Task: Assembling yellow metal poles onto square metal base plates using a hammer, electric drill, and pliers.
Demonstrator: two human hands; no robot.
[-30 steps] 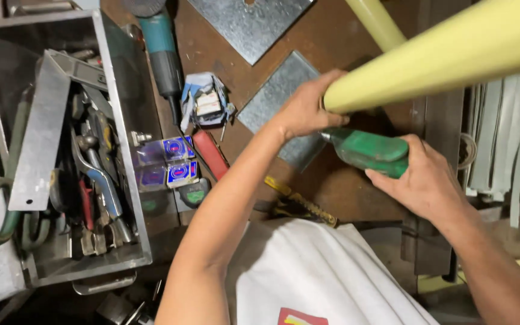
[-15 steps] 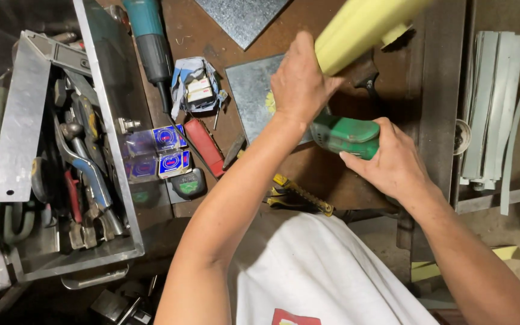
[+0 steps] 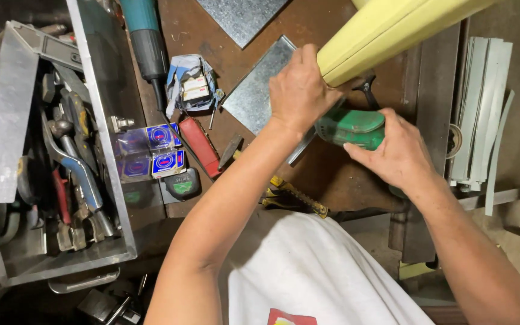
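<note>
My left hand point(image 3: 299, 90) presses against the end of a pale yellow rectangular tube point(image 3: 392, 30) that slants up to the top right. My right hand point(image 3: 395, 153) grips a green power tool point(image 3: 353, 127) just below the tube's end, over the brown workbench. The tool's tip is hidden behind my left hand. A grey sheet-metal square point(image 3: 257, 93) lies under my left wrist.
An open metal toolbox point(image 3: 106, 156) full of wrenches and pliers sits at the left. A teal grinder point(image 3: 145, 42), small blue boxes point(image 3: 151, 153), a red utility knife point(image 3: 200, 144) and a tape measure point(image 3: 182, 183) lie beside it. Metal strips point(image 3: 482, 120) stand at the right.
The yellow tube has swung steeper and closer. My left hand moved from its side to its end, and my right hand brought the green tool up against it.
</note>
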